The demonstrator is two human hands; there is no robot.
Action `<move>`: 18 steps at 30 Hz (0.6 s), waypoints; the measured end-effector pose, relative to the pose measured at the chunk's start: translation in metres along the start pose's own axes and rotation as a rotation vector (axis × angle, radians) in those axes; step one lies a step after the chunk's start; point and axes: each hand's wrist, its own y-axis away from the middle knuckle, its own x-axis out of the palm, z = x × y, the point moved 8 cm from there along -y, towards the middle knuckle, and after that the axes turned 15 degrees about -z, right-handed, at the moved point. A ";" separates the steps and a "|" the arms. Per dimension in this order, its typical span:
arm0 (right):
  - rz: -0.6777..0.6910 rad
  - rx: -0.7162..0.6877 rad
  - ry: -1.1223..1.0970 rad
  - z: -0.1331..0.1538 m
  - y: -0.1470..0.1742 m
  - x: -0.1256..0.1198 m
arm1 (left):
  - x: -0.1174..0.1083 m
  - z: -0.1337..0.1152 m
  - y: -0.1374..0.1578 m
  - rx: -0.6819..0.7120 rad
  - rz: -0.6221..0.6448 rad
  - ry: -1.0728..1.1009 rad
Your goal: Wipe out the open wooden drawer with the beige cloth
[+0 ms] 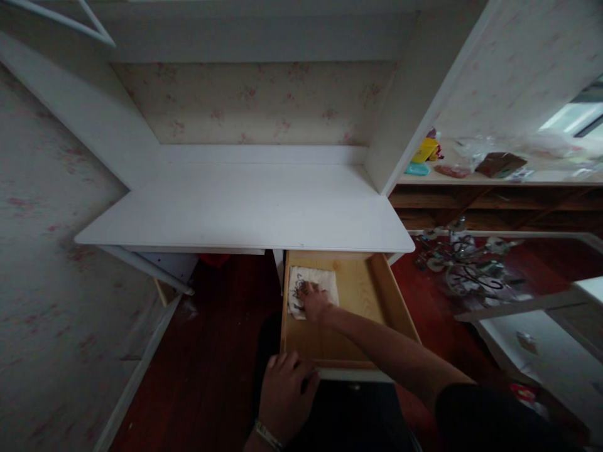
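Observation:
A light wooden drawer (360,292) is pulled out below the right side of a white desk (264,204). Inside it, a whitish cloth (328,280) with dark lettering lies spread at the left. My right hand (316,302) reaches in from the right and rests on the cloth, fingers spread over it. My left hand (288,390), with a band at the wrist, is at the near left corner of the drawer. Its fingers bend over the front edge, and the thumb side is partly in shadow.
White side panels frame the desk, against flowered wallpaper (42,251). To the right, a low shelf unit (499,201) carries a yellow container (425,150), a brown box (500,164) and plastic bags. A chandelier-like metal fixture (464,263) lies on the red floor near a white panel piece (532,351).

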 end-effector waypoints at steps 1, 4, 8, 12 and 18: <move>0.010 0.036 -0.001 -0.004 -0.009 0.000 | 0.000 0.000 0.000 0.003 -0.004 0.003; -0.012 0.095 -0.019 -0.018 -0.027 -0.004 | -0.001 0.001 -0.001 0.002 -0.013 0.005; -0.031 0.097 -0.049 -0.046 -0.033 -0.002 | 0.000 0.002 -0.002 -0.008 0.003 0.015; -0.046 0.114 -0.059 -0.091 -0.021 -0.002 | 0.000 0.002 -0.002 -0.004 0.006 0.024; -0.030 0.190 -0.008 -0.163 0.010 -0.012 | -0.001 0.002 -0.002 0.009 0.007 0.007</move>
